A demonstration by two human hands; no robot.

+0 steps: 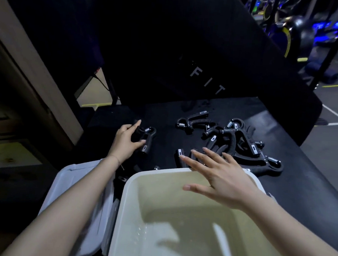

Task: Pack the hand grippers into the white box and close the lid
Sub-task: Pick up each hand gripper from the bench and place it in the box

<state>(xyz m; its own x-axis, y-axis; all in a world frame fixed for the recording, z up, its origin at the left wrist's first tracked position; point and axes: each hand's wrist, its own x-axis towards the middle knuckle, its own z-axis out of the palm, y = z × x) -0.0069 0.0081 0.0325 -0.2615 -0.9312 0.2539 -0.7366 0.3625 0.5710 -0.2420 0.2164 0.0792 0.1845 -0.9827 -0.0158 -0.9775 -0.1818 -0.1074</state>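
The white box stands open in front of me with nothing inside it. Its white lid lies flat to the left of the box, partly under my left forearm. My left hand is closed around one black hand gripper on the black surface beyond the lid. My right hand hovers with fingers spread over the box's far rim, just short of a pile of several black hand grippers. One more gripper lies alone farther back.
The work surface is a black padded bench with a raised black backrest behind it. A pale pillar stands at left. Gym equipment fills the far right background, past floor markings.
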